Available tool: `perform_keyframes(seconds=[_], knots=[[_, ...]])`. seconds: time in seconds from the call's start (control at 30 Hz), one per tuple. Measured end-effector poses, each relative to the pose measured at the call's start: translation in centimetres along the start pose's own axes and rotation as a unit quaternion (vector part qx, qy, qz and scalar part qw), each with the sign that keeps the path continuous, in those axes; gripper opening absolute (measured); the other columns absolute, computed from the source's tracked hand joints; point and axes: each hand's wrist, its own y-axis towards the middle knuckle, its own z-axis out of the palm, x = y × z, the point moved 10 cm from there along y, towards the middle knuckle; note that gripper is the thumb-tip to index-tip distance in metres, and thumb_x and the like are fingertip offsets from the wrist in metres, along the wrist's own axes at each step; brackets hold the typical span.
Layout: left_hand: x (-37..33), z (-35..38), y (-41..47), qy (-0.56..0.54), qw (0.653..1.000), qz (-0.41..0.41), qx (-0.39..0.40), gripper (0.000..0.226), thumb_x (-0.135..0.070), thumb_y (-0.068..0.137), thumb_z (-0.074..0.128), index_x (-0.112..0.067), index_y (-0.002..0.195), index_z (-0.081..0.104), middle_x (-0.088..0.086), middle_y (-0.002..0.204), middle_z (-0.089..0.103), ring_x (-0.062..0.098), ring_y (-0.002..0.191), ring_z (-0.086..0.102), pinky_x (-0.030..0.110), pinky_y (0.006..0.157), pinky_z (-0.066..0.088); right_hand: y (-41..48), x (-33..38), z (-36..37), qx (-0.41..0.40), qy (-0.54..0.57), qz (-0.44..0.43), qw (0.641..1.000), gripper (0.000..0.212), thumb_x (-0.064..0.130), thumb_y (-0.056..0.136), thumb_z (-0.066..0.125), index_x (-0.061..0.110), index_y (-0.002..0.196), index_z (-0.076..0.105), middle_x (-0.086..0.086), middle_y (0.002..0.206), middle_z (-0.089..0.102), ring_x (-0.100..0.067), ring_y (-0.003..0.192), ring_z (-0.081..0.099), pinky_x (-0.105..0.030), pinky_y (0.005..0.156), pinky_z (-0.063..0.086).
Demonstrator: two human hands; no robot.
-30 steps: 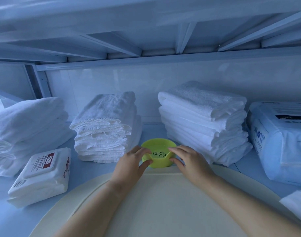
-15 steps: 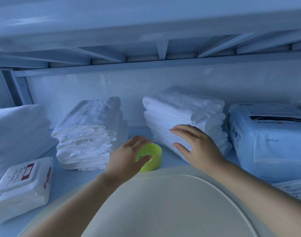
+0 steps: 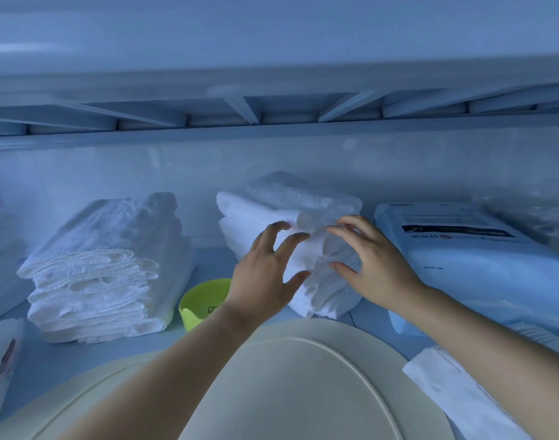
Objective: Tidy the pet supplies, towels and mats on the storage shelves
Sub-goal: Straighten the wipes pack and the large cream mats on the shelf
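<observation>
Towel stack (image 3: 287,201) sits mid-shelf. My left hand (image 3: 265,274) and right hand (image 3: 375,265) are at its front, close together, fingers spread, gripping nothing; contact too blurred to tell. Green bowl (image 3: 202,301) beside my left wrist, blue pack (image 3: 462,252) right of stack, cream mat (image 3: 287,376) under my forearms.

I'm at a storage rack, likely a utility room: shelves (image 3: 205,260) against a tiled wall (image 3: 119,166), loaded with folded towels (image 3: 106,265) and sealed packs (image 3: 469,258).

Bowl (image 3: 203,300) — right of towel stack (image 3: 106,268).
</observation>
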Motion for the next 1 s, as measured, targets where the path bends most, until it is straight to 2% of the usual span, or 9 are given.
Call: perform_keyframes(seconds=[0.07,0.17,0.3,0.4,0.47,0.53,0.67,0.8,1.0], knots=[[-0.6,0.3,0.1,0.012,1.000,0.006,-0.025,0.065,-0.044,0.070,0.074,-0.029,0.128,0.047,0.003,0.138,0.037,0.021,0.121,0.042,0.026,0.062,0.049,0.3,-0.6,-0.1,0.014,-0.010,-0.003,1.000,0.056,0.020,0.079,0.072,0.018,0.131,0.050,-0.002,0.131,0.044,-0.019,0.115,0.049,-0.029,0.085,0.045],[-1.3,0.6,0.2,0.022,0.998,0.016,-0.057,0.076,-0.043,0.062,0.079,-0.024,0.128,0.045,0.010,0.138,0.031,0.026,0.123,0.035,0.034,0.077,0.052,0.6,-1.3,0.0,0.032,-0.019,-0.004,0.999,0.060,0.022,0.079,0.072,0.020,0.133,0.047,0.000,0.132,0.040,-0.016,0.118,0.045,-0.026,0.086,0.043],[-2.0,0.4,0.8,0.049,0.995,0.021,-0.088,0.078,-0.042,0.061,0.079,-0.022,0.128,0.046,0.011,0.139,0.027,0.029,0.126,0.031,0.039,0.095,0.044,1.1,-1.9,0.1,0.042,-0.019,-0.003,0.999,0.064,0.023,0.079,0.072,0.019,0.135,0.044,-0.001,0.136,0.037,-0.016,0.122,0.042,-0.027,0.091,0.041],[-2.2,1.0,1.5,0.066,0.995,0.028,-0.075,0.082,-0.045,0.059,0.079,-0.025,0.131,0.046,0.012,0.141,0.030,0.032,0.130,0.032,0.040,0.100,0.040,1.3,-2.0,0.3,0.052,-0.019,-0.009,0.998,0.067,0.024,0.079,0.072,0.017,0.137,0.040,-0.001,0.139,0.034,-0.018,0.125,0.040,-0.027,0.095,0.039],[-2.1,2.0,1.8,0.073,0.996,0.017,-0.044,0.088,-0.044,0.054,0.083,-0.026,0.132,0.047,0.012,0.142,0.033,0.033,0.131,0.031,0.040,0.092,0.046,1.6,-2.2,0.7,0.064,-0.023,-0.007,0.998,0.072,0.026,0.078,0.073,0.016,0.139,0.035,-0.001,0.143,0.028,-0.020,0.128,0.037,-0.029,0.097,0.038],[-1.9,2.9,1.8,0.075,0.997,-0.004,-0.008,0.088,-0.042,0.053,0.085,-0.030,0.131,0.047,0.010,0.143,0.034,0.031,0.132,0.030,0.036,0.076,0.053,1.9,-2.5,1.0,0.077,-0.029,0.009,0.997,0.078,0.028,0.078,0.073,0.017,0.141,0.029,-0.001,0.148,0.020,-0.020,0.133,0.030,-0.029,0.100,0.036],[-1.6,3.3,1.5,0.053,0.998,-0.030,0.009,0.074,-0.032,0.063,0.080,-0.035,0.129,0.045,0.000,0.143,0.025,0.019,0.132,0.018,0.026,0.049,0.048,2.5,-2.8,1.8,0.106,-0.022,0.020,0.994,0.085,0.029,0.076,0.075,0.017,0.144,0.024,0.000,0.154,0.008,-0.019,0.140,0.018,-0.029,0.105,0.031],[-1.5,3.5,1.6,0.055,0.998,-0.015,0.007,0.070,-0.026,0.063,0.079,-0.033,0.125,0.047,-0.001,0.139,0.023,0.019,0.130,0.022,0.021,0.043,0.042,2.6,-2.5,2.6,0.115,-0.034,0.007,0.993,0.084,0.028,0.078,0.074,0.013,0.144,0.024,0.000,0.153,0.009,-0.018,0.142,0.012,-0.037,0.110,0.030],[-0.5,3.8,1.8,0.063,0.998,0.005,0.024,0.070,-0.018,0.060,0.081,-0.034,0.120,0.049,-0.002,0.136,0.025,0.022,0.123,0.036,0.022,0.041,0.044,2.6,-2.3,3.2,0.109,-0.070,-0.009,0.992,0.081,0.026,0.078,0.073,0.013,0.142,0.025,-0.001,0.146,0.022,-0.019,0.137,0.019,-0.034,0.108,0.033]])
